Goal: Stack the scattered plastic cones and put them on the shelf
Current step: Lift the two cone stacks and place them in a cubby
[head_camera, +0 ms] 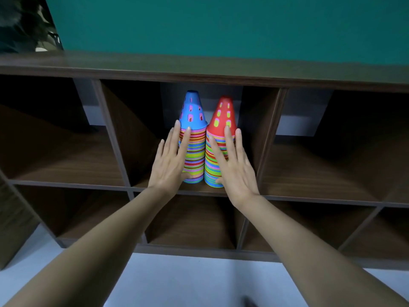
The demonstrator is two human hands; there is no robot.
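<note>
Two cone stacks, blue-topped [195, 156] and red-topped [213, 169], stand upright side by side near the front edge of the shelf's [199, 69] upper middle compartment. Two hands, left [170, 160] and right [236, 171], lie flat against them with straight fingers. Teal wall [221, 23] above, pale floor [188, 280] below. Bare board flanks both stacks.

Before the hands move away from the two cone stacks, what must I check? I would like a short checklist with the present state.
1. Blue-topped stack upright in the middle upper compartment of the shelf: ok.
2. Red-topped stack beside it, upright: ok.
3. Both bases fully supported, near the front edge: ok.
4. Left hand and right hand flat against the stacks, not gripping: ok.
5. Loose cones elsewhere: cannot tell.
</note>
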